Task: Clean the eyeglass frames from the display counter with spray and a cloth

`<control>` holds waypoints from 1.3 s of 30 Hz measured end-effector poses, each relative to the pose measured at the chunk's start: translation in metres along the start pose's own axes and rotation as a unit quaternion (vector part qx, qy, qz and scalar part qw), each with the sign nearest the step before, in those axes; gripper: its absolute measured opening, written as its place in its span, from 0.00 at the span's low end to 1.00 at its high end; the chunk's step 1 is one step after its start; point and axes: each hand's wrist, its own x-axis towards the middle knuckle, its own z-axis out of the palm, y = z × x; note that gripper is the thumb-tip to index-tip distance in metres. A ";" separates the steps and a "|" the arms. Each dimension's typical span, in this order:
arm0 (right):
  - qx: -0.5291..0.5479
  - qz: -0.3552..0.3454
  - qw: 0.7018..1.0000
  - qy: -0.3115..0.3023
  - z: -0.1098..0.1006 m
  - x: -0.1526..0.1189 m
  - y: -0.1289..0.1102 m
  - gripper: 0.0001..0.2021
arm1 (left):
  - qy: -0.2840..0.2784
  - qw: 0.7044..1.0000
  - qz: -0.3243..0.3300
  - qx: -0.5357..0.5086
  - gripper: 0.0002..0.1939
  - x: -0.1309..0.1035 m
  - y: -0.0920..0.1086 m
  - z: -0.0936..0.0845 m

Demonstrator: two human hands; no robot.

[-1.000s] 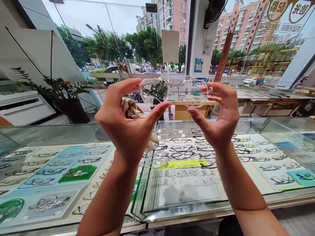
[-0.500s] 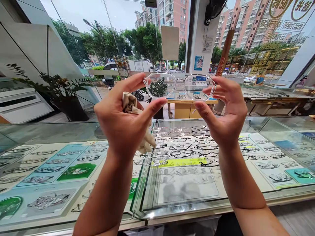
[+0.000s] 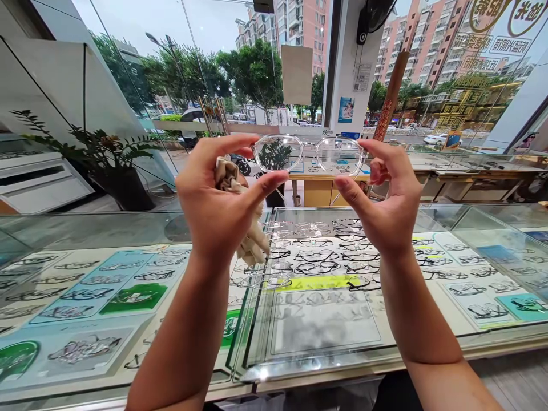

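Observation:
A pair of clear-framed eyeglasses (image 3: 309,142) is held up level in front of me, over the glass counter. My left hand (image 3: 218,194) pinches its left end between thumb and fingers. Tucked in the same palm is a beige cloth (image 3: 253,242), which hangs down below the hand. My right hand (image 3: 385,200) grips the right end of the frame, thumb low and index finger at the hinge, other fingers curled. Through the lenses the plant and counter behind show. The temples point away and downward, partly hidden by the fingers.
Below is a glass display case (image 3: 317,359) with rows of eyeglasses (image 3: 317,267) inside. A green tray (image 3: 135,298) lies in its left section. Beyond stand a potted plant (image 3: 122,171), a wooden-fronted counter (image 3: 319,193) and large windows onto a street.
The eyeglasses have tipped and come slightly lower, their temples now showing below the lenses. My left hand has shifted a little right; my right hand's fingers have curled in more.

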 end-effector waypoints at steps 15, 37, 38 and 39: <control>0.003 -0.003 1.000 0.007 0.001 0.002 0.000 0.24 | -0.062 0.998 -0.021 0.003 0.35 0.004 -0.002 -0.011; 0.010 0.003 1.000 -0.028 -0.006 0.008 0.010 0.21 | -0.039 0.997 -0.008 0.065 0.22 -0.001 0.012 -0.003; 0.018 0.010 0.999 -0.032 -0.006 0.008 0.010 0.21 | -0.039 0.997 -0.005 0.067 0.22 -0.001 0.013 -0.003; 0.025 0.016 0.999 -0.034 -0.006 0.009 0.010 0.21 | -0.038 0.997 -0.001 0.069 0.22 0.000 0.013 -0.003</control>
